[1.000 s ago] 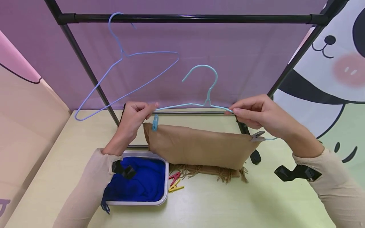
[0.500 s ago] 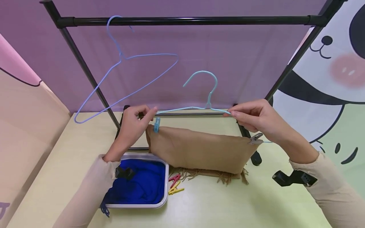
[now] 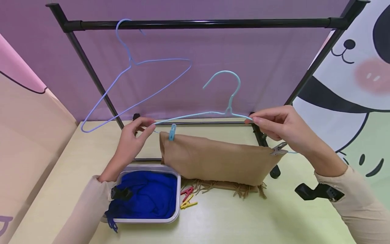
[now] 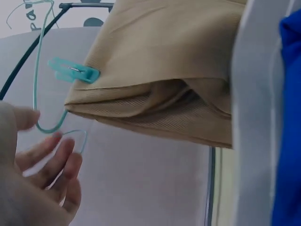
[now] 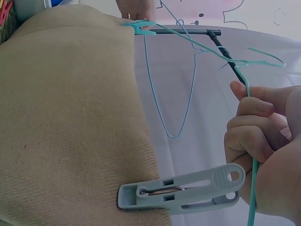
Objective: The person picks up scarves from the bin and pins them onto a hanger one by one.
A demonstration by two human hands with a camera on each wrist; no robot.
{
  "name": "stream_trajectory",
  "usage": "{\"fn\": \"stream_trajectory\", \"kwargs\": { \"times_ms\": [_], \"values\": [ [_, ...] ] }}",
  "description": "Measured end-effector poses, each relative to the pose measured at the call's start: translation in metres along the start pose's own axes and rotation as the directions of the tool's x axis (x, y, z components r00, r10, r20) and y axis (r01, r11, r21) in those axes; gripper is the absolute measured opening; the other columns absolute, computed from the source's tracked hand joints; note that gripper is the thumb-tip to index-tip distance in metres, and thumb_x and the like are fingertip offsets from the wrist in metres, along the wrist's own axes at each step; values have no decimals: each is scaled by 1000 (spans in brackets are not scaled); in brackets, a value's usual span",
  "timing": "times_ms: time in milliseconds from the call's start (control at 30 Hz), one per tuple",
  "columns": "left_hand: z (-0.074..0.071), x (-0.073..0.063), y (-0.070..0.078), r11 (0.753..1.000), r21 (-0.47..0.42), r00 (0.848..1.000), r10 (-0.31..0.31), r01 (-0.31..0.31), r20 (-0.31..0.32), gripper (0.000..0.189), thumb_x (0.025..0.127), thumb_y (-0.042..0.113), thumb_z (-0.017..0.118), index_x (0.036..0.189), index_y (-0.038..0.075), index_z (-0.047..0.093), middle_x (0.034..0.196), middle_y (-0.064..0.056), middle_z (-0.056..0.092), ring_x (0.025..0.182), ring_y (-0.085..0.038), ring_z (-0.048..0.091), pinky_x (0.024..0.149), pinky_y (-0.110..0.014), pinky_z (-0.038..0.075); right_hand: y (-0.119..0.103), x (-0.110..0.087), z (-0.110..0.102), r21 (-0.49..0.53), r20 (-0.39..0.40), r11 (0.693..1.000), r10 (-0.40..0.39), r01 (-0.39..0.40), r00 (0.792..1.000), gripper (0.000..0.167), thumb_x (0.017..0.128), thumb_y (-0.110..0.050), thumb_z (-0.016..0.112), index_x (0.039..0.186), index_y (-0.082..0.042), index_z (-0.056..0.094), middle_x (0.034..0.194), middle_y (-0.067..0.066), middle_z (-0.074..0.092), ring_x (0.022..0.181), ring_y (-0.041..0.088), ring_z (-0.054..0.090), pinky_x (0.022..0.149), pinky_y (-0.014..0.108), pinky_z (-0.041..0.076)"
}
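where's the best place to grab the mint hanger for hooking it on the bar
Probably take the mint hanger by its neck, just below the hook, coming from the right. The hook's open side faces left, so fingers there should leave it free for the black bar, and the brown cloth is clipped lower down, off the neck.

free room between the mint hanger [image 3: 229, 110] and the black rail [image 3: 228, 24] above, blue hanger [image 3: 130, 60] obstructing the rail's left side, white basin [image 3: 178, 193] below the left hand [image 3: 130, 138]
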State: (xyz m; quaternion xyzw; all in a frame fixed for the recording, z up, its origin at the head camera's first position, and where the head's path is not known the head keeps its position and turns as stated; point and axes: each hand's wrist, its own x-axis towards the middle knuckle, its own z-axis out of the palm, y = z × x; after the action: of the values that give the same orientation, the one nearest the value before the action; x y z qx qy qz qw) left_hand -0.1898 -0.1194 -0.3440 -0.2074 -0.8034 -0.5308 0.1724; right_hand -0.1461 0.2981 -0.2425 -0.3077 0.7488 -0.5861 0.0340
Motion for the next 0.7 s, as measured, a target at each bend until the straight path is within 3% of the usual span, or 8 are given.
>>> {"fn": "stream_trajectory", "kwargs": {
  "times_ms": [133, 333, 467, 567, 700],
  "values": [
    [-10, -7, -9, 996, 66, 997, -50, 54, -57, 22, 100, 21, 61, 115, 7, 69, 109, -6, 70, 95, -14, 60, 83, -25, 45, 2, -3, -3, 12, -14, 1000, -7, 7, 1000, 21, 97, 9, 53, 107, 5, 70, 59, 3, 32, 48, 19, 20, 41, 34, 15],
    [-27, -16, -28, 984, 156, 996, -81, 87, -44, 22, 102, 16, 57, 115, 3, 69, 110, -12, 70, 95, -16, 59, 81, -24, 43, 2, -12, -8, 33, -41, 999, 4, -2, 999, 22, 97, 10, 51, 108, 4, 70, 60, 3, 31, 48, 20, 17, 40, 34, 13],
    [-41, -18, -42, 977, 174, 991, -108, 120, -80, 24, 103, 16, 55, 118, 1, 67, 114, -15, 69, 103, -9, 59, 87, -18, 43, 0, -17, -13, 32, -57, 999, 20, -18, 998, 22, 98, 10, 51, 109, 6, 69, 61, 3, 32, 48, 20, 17, 41, 35, 12],
    [-53, -13, -54, 974, 149, 978, -151, 172, -144, 27, 103, 17, 54, 120, -1, 66, 116, -14, 68, 103, -1, 59, 87, -13, 44, -1, -20, -17, 29, -75, 999, 22, -20, 997, 22, 98, 10, 50, 109, 8, 69, 61, 4, 32, 48, 19, 17, 40, 34, 12],
    [-67, -3, -70, 969, 72, 942, -209, 235, -264, 27, 101, 13, 56, 123, -1, 64, 113, -2, 67, 100, 3, 60, 87, -11, 45, 0, -23, -22, 66, -77, 998, -5, 10, 997, 22, 98, 13, 47, 106, 11, 66, 59, 4, 33, 48, 19, 17, 39, 33, 10]
  ]
}}
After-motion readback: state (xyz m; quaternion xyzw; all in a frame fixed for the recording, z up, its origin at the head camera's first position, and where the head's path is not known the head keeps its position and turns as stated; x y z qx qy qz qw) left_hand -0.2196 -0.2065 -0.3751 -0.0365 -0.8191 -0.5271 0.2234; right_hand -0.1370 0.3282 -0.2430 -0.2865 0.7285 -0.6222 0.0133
